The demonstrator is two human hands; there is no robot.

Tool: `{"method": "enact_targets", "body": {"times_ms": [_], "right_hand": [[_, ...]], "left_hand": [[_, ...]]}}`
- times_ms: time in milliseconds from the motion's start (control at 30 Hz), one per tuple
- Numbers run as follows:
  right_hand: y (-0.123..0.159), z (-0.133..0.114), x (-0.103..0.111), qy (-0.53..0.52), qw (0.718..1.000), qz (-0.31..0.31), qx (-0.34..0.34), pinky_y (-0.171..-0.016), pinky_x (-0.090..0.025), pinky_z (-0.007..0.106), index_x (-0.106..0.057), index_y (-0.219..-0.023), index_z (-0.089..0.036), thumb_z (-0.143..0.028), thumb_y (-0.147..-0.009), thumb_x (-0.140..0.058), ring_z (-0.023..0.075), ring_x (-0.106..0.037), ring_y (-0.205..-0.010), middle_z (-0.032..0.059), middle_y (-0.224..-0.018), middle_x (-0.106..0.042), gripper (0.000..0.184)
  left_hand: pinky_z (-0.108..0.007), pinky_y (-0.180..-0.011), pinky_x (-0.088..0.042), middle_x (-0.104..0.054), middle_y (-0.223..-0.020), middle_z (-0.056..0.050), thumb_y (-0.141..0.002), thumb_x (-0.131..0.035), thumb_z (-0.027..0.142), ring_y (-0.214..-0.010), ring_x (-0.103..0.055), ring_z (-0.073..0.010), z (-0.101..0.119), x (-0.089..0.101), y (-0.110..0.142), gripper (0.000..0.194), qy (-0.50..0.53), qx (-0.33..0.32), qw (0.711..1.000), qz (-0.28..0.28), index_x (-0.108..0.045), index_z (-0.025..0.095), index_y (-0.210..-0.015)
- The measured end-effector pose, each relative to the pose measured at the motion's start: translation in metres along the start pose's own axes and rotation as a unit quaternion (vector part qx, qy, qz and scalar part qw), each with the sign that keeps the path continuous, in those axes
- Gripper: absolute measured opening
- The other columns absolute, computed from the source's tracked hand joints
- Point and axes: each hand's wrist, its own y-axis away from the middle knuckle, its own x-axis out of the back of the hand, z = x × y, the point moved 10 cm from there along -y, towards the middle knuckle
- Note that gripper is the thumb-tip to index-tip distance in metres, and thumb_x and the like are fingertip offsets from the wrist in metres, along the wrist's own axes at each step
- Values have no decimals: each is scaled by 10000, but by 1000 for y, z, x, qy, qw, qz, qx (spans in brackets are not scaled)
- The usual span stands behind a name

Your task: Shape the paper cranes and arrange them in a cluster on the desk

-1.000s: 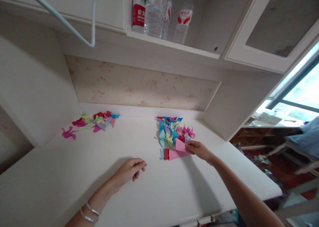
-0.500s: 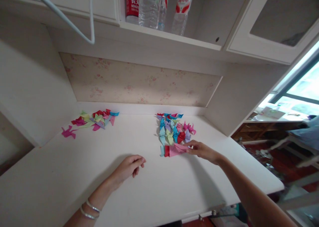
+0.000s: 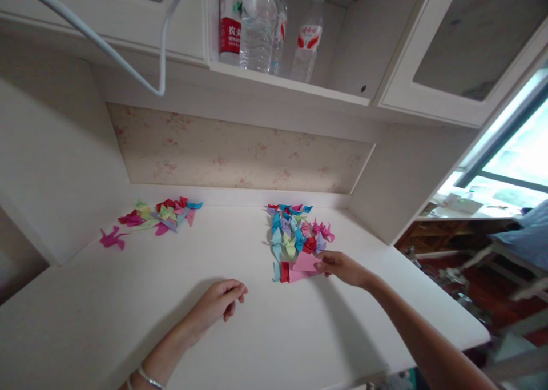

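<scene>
My right hand (image 3: 336, 266) pinches the edge of a pink sheet of paper (image 3: 306, 261), lifted a little at the right end of a row of folded paper. Under it lies more pink paper (image 3: 297, 276), beside a red paper strip (image 3: 285, 272) and a light blue paper strip (image 3: 276, 272). Just behind, several coloured folded paper cranes (image 3: 289, 245) stand in rows. My left hand (image 3: 225, 300) rests on the white desk (image 3: 257, 344) with its fingers loosely curled, holding nothing, apart from the papers.
A loose pile of coloured folded paper (image 3: 166, 214) lies at the back left, with a magenta paper crane (image 3: 112, 238) beside it. Water bottles (image 3: 308, 41) stand on the shelf overhead. A white cable (image 3: 128, 64) hangs at the upper left.
The pink paper in my right hand now shows a flatter, broader face, tilted up over the pink paper below. My left hand stays curled in place. The camera view has tilted up slightly.
</scene>
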Motion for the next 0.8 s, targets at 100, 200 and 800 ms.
{"method": "enact_targets", "body": {"times_ms": [100,200,800], "right_hand": [[-6,0,-5,51,998,-17,12,-638,-429,268,-638,-829,-150,-550,-852,-472,144,-525,-661,21,-721,-577,434],[-12,1,-5,129,992,-10,11,-626,-410,257,-670,-817,-156,-481,-858,-477,150,-536,-651,18,-702,-613,380],[-10,-9,-16,505,858,88,-32,-783,-378,289,-695,-821,-210,-222,-876,-428,212,-587,-914,72,-917,-687,273]], "left_hand": [[-202,-415,-297,-567,-715,6,-779,-534,465,-462,-425,-56,-1,0,0,345,1,1,1000,0,-610,129,-809],[-202,-418,-299,-570,-719,4,-780,-536,471,-464,-425,-57,-2,0,0,353,2,0,1000,-2,-611,127,-809],[-196,-418,-306,-577,-738,-6,-811,-511,444,-476,-436,-62,-3,0,-1,336,-10,-14,1000,-8,-616,125,-810]]}}
